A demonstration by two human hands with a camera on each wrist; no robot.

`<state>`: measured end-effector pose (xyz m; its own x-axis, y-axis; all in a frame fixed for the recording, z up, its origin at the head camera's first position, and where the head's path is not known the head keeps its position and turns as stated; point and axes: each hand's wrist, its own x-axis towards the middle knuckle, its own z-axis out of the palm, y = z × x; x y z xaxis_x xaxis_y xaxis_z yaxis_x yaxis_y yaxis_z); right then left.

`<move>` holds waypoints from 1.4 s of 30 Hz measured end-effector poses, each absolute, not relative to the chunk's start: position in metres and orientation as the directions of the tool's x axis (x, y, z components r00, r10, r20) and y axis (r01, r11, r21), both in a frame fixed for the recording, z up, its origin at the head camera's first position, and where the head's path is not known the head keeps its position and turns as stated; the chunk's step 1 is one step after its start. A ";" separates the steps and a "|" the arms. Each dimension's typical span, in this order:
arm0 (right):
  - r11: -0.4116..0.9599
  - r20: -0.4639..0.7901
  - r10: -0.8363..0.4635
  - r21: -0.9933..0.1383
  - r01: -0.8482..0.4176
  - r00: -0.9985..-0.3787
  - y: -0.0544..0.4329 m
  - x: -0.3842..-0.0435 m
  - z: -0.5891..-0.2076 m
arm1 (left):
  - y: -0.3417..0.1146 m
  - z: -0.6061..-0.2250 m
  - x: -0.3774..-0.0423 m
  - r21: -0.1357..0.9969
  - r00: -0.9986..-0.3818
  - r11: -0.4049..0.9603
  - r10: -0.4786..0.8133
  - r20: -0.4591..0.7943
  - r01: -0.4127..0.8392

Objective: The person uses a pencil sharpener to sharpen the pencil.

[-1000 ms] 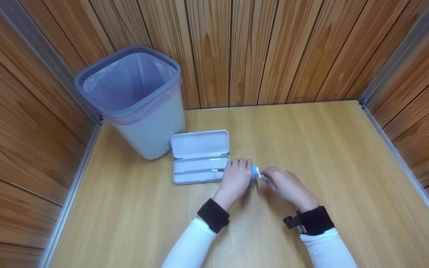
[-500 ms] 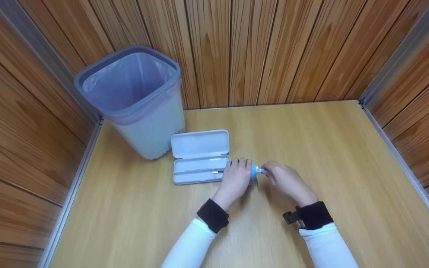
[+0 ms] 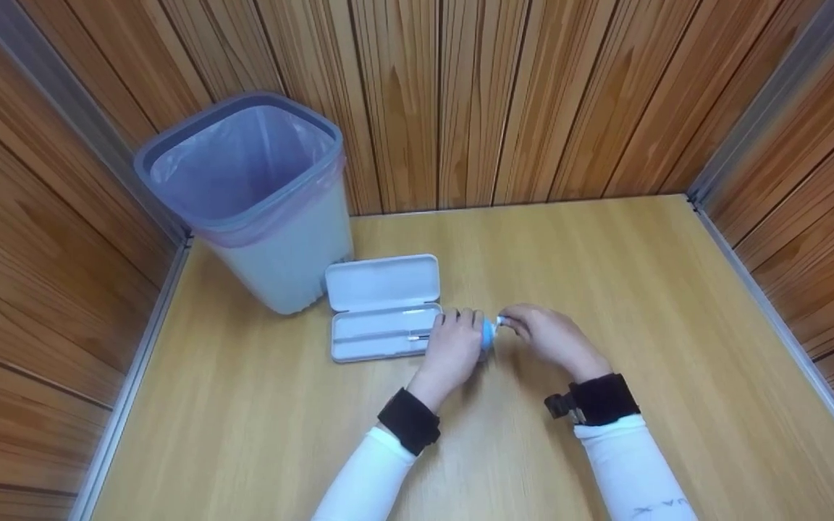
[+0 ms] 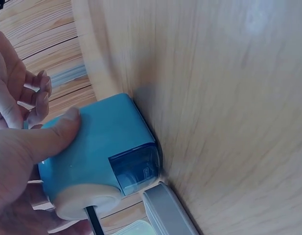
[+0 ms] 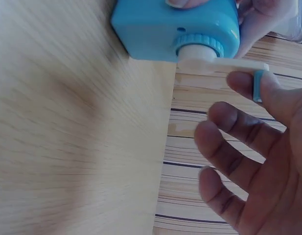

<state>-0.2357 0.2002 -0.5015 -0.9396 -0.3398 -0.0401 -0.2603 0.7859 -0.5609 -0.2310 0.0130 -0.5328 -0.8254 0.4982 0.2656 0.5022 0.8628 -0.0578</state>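
A blue crank pencil sharpener (image 4: 99, 137) stands on the table, gripped by my left hand (image 3: 455, 340) with the thumb across one side. A dark pencil (image 4: 94, 220) sticks out of its pale round front, pointing left over the pencil case. The sharpener's clear blue shavings window shows in the left wrist view. On the opposite face, my right hand (image 3: 551, 336) pinches the blue knob (image 5: 258, 85) of the white crank handle (image 5: 239, 64) between thumb and forefinger; its other fingers are loosely bent. The pencil's tip is hidden inside the sharpener.
An open grey pencil case (image 3: 366, 347) lies left of the sharpener, lid folded back. Behind it at the left stands a tall bin (image 3: 287, 253) with a bag liner. Wood-panelled walls (image 3: 475, 108) enclose the table (image 3: 627, 260) at the back and sides.
My right hand has turned the crank, its knob moving from low to higher beside the sharpener. The left hand keeps its grip. The head view has shifted slightly.
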 end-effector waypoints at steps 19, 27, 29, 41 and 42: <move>0.831 -0.104 -0.231 -0.538 -0.141 -0.967 0.190 -0.262 -0.521 | 0.010 -0.530 -0.233 -0.002 -0.854 0.866 0.494 0.165 0.500; 0.841 -0.155 -0.183 -0.536 -0.073 -0.971 0.188 -0.270 -0.519 | 0.009 -0.531 -0.234 0.018 -0.851 0.861 0.498 0.169 0.508; 0.841 -0.166 -0.180 -0.537 -0.064 -0.969 0.188 -0.270 -0.519 | 0.009 -0.532 -0.233 0.020 -0.851 0.862 0.497 0.168 0.507; 0.848 -0.200 -0.158 -0.529 -0.029 -0.967 0.189 -0.277 -0.528 | 0.012 -0.530 -0.233 0.040 -0.864 0.868 0.487 0.128 0.495; 0.853 -0.192 -0.164 -0.520 -0.041 -0.968 0.188 -0.278 -0.530 | 0.012 -0.531 -0.233 0.035 -0.864 0.869 0.485 0.133 0.494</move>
